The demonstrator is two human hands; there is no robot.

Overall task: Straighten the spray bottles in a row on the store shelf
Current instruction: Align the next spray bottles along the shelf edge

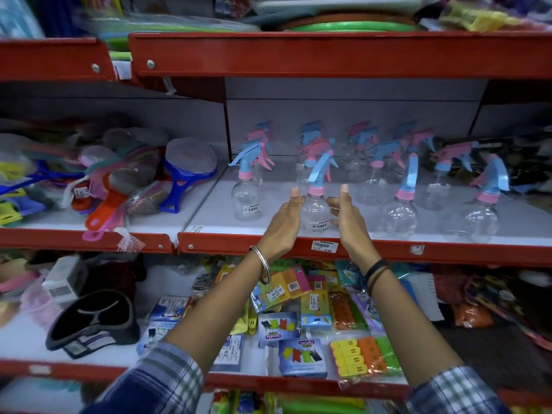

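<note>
Between the left hand (285, 218) and right hand (348, 218), palms cupped loosely beside its sides, the clear round plastic spray bottle (316, 212) stands upright, blue-triggered, pink-collared, price-stickered.

Dim, bluish light; edges bowed and smeared, centre fairly sharp.

Both hands reach to the near edge of a white shelf with a red front lip (298, 249). The left hand (285, 222) and right hand (348, 218) flank a clear plastic spray bottle with a pink collar and blue trigger (316, 204), thumbs up, fingers curled at its sides. More clear bottles with blue and pink triggers (397, 210) stand unevenly right, left and farther back. A white price label (325, 245) sits on the lip below.
</note>
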